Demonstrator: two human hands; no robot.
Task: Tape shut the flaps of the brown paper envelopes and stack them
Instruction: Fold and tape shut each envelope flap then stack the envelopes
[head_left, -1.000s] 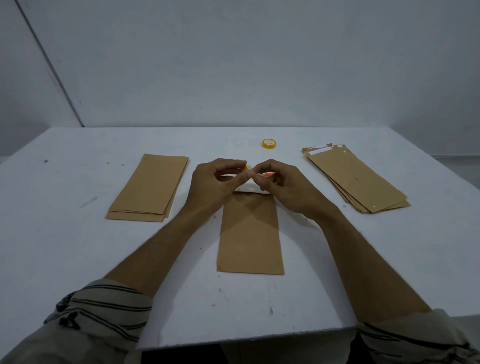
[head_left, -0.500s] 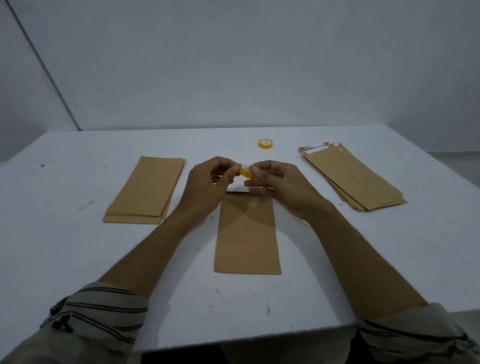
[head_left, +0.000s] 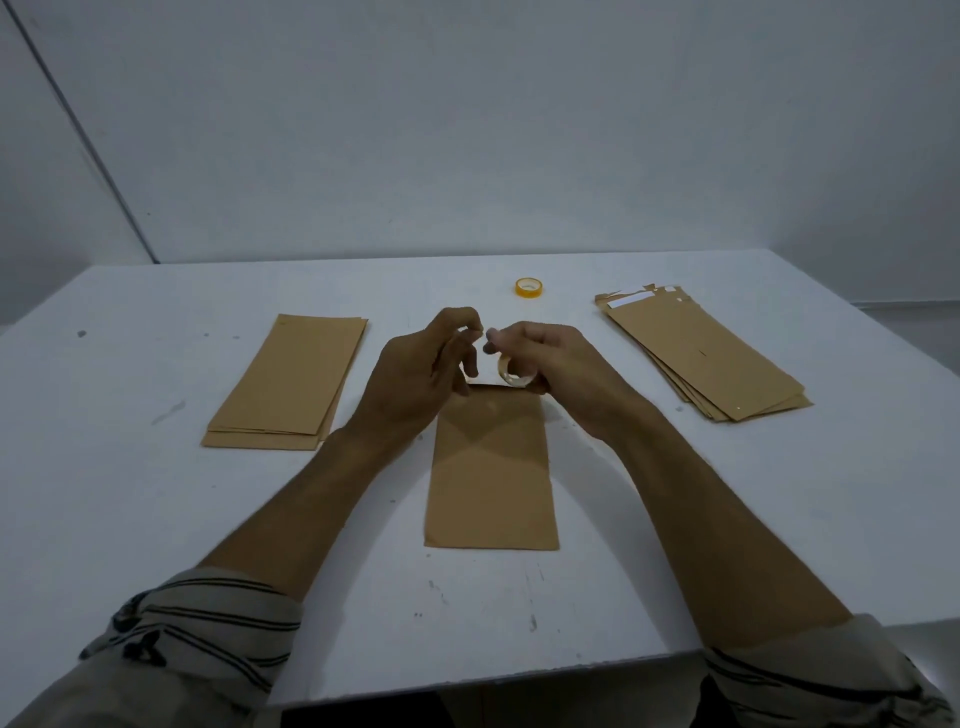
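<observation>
Fingers (head_left: 460, 318) of left hand (head_left: 415, 379) curled, thumb and forefinger tips pinched together; on a tape end or on nothing, cannot tell. Right hand (head_left: 566, 364) just beside it, fingertips almost meeting the left's, curled round a small tape roll (head_left: 511, 375) held on edge just above the far end of the single envelope (head_left: 491, 467). Envelope flat on the white table (head_left: 130, 519), lengthwise near to far, between both forearms; far edge partly hidden behind the hands, flap state not readable. Left of it, well apart, a neat stack (head_left: 291, 379) of brown envelopes. Right of it, a looser fanned stack (head_left: 701, 358), white strips showing at its far end. Second roll (head_left: 529, 287), yellow, lying flat on the far side of the table — beyond the hands, between the two stacks. Striped sleeves (head_left: 208, 623) pushed up at the near edge.
</observation>
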